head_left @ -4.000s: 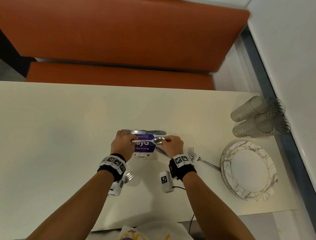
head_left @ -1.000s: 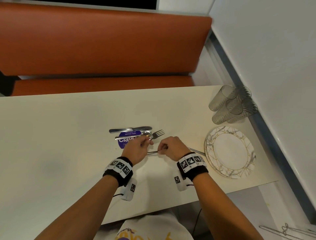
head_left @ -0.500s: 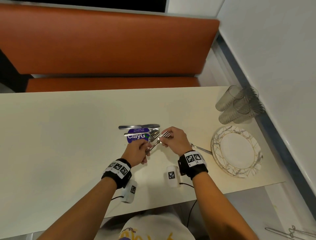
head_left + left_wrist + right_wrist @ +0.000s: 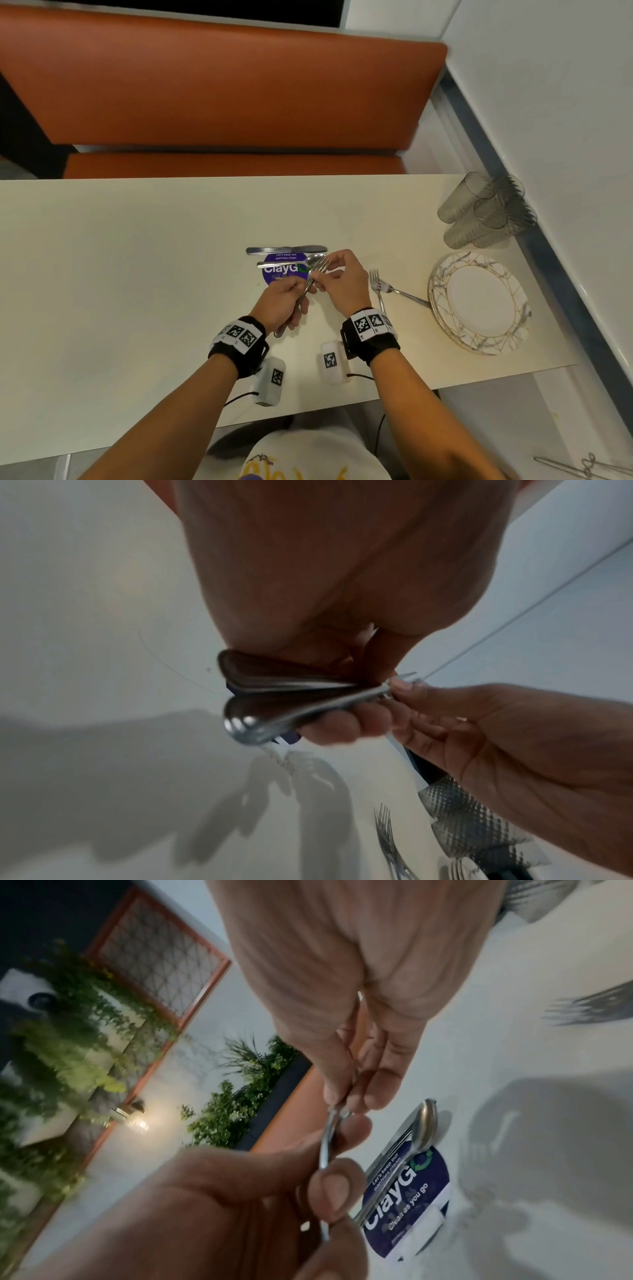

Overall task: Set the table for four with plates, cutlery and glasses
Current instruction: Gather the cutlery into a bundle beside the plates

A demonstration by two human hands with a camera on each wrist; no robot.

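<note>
Both hands have come up off the worktop (image 4: 137, 274) since half a second ago, carrying a small bundle of cutlery (image 4: 310, 281) a little higher and closer to the spoon (image 4: 308, 262) that lies across the purple sticker (image 4: 281, 270). A second back the left hand (image 4: 279, 305) pressed near the sticker while the right hand (image 4: 342, 281) pinched a piece on the surface; now the two work on the same bundle in the air.

Left grip: fingers curled round the handle ends — the left wrist view shows at least two rounded handles (image 4: 260, 693) fanned out under the palm. Right grip: thumb and fingertips (image 4: 342, 1099) pinched on the tine end of one fork. It looks as if a single fork is being drawn out of the bundle to join the knife (image 4: 286, 250) and spoon already laid side by side, which would complete one setting of cutlery.

Much of the task is left, as I judge it. Two more forks (image 4: 378, 287) lie crossed just beside the stack of plates (image 4: 479, 301), still at the right end of the worktop, and the glasses (image 4: 479, 212) lie tipped on their sides in the far right corner — none laid out at a place yet. An orange bench (image 4: 222, 85) runs along the far side.
</note>
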